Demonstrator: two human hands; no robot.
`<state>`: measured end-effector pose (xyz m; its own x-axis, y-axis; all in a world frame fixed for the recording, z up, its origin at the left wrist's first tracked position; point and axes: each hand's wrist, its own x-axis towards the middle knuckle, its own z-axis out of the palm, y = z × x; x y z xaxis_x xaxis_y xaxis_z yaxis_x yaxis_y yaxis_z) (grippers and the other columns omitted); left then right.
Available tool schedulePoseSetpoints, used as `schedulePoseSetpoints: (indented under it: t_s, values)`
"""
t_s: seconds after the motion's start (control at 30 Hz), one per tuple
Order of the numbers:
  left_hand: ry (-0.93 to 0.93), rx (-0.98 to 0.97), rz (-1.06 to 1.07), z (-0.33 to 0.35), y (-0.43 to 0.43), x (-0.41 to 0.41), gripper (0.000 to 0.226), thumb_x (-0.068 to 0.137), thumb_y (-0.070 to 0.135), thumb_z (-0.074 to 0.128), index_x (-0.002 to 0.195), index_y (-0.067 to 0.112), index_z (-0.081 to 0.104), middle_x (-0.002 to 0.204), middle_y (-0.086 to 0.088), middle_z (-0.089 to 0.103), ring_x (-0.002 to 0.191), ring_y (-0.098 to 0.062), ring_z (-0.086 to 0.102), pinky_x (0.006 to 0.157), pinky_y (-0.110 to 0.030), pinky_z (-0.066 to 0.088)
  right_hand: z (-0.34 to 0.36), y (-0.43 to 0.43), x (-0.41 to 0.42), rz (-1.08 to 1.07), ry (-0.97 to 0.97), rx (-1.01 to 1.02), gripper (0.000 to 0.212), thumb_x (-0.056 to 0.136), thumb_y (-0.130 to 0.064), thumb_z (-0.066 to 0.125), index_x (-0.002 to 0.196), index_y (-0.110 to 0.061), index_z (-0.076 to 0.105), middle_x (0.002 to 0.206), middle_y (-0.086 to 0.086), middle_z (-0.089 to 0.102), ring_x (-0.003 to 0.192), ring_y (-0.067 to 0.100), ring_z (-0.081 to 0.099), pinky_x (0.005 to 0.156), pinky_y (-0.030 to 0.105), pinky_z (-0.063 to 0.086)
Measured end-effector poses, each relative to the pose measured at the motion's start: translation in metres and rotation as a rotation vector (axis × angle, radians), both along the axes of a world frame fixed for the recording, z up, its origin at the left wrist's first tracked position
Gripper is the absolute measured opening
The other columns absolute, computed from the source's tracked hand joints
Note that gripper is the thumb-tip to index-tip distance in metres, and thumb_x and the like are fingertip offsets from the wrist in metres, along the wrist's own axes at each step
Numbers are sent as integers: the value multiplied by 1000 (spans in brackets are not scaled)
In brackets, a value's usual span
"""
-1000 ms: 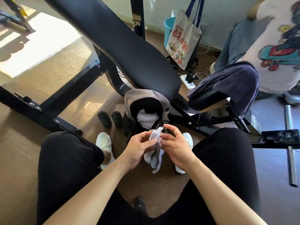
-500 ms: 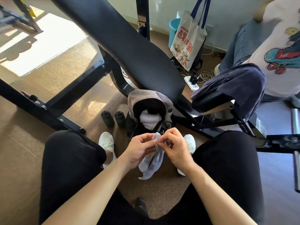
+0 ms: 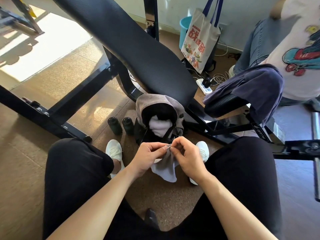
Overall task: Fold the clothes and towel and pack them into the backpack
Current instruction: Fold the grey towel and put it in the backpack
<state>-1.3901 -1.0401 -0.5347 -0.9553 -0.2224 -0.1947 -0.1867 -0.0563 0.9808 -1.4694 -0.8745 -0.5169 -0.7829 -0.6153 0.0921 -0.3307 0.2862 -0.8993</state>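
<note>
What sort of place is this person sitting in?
Most likely a gym or home workout room: a long padded bench on a black metal frame, with two dark bottles on the floor beside an open backpack.

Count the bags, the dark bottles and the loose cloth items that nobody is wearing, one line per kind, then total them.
Bags: 2, the backpack and the tote bag.
Dark bottles: 2, the left bottle and the right bottle.
Loose cloth items: 3, the held grey cloth, the pale bundle in the backpack, the draped dark blue garment.
Total: 7.
</note>
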Motion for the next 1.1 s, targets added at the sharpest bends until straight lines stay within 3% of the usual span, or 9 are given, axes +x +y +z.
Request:
schedulePoseSetpoints:
  t_s: [0.07, 0.17, 0.33, 0.4, 0.6, 0.67, 0.77, 0.93, 1.1]
  values:
    - [18, -17, 6, -1, 0, 0, 20, 99, 9, 63, 114, 11, 77, 108, -4, 78, 108, -18, 72, 92, -29, 56, -1, -1, -2, -10, 55, 16, 19, 90, -5, 70, 101, -18, 63, 93, -8, 58, 74, 13, 56, 67, 19, 47]
    - [46, -52, 8, -2, -1, 0, 21, 98, 8, 64, 115, 9, 76, 108, -4, 78, 107, -19, 72, 92, -29, 56, 1, 1, -4, 51, -50, 72, 30, 97, -13, 65, 125, -22, 62, 93, -17, 62, 71, 9, 57, 66, 17, 47]
    - [72, -130, -46, -2, 1, 0, 19, 95, 10, 69, 114, 12, 74, 101, 0, 76, 98, -16, 72, 85, -28, 57, 6, 5, -11, 72, -130, 95, 10, 99, -16, 63, 103, -21, 70, 88, -6, 71, 82, 11, 67, 71, 26, 55]
    - [83, -203, -59, -4, 3, -1, 20, 92, 7, 72, 109, 18, 69, 97, 3, 71, 92, -11, 69, 81, -24, 55, 8, 7, -14, 59, -120, 95, 9, 98, -14, 63, 100, -20, 68, 85, -4, 69, 80, 13, 65, 70, 27, 55]
    - [111, -347, -47, -19, 4, -2, 27, 89, 3, 71, 92, 25, 56, 92, 0, 67, 81, -14, 67, 73, -26, 54, 18, 16, -23, 29, -151, 23, 9, 98, -7, 63, 97, -14, 68, 81, 8, 67, 71, 15, 58, 66, 22, 48]
    - [200, -432, -44, -22, 7, -2, 31, 89, -1, 69, 87, 28, 59, 92, 3, 68, 85, -13, 67, 75, -27, 54, 22, 20, -27, 20, -172, -30, 9, 98, -5, 62, 98, -11, 68, 86, 8, 68, 77, 20, 63, 72, 27, 51]
    - [341, -538, -82, -31, 13, -3, 24, 90, -2, 68, 103, 16, 74, 112, 1, 71, 108, -15, 68, 91, -32, 56, 28, 25, -32, 6, -178, -80, 10, 98, -3, 61, 99, -9, 68, 89, 8, 70, 81, 14, 65, 75, 28, 53]
    - [330, -647, -96, -34, 25, -4, 42, 86, 27, 66, 126, 15, 69, 133, 6, 63, 124, -8, 58, 103, -27, 50, 29, 33, -36, 22, -197, -113, 9, 99, -6, 60, 102, -9, 68, 91, 16, 69, 87, 39, 66, 77, 50, 55]
    - [285, -890, -156, -41, 26, -10, 30, 88, 43, 67, 110, 23, 74, 121, 8, 64, 111, -11, 57, 90, -28, 46, 27, 35, -37, 11, -236, -146, 8, 100, -5, 60, 102, -8, 67, 92, 23, 66, 80, 26, 63, 73, 44, 52]
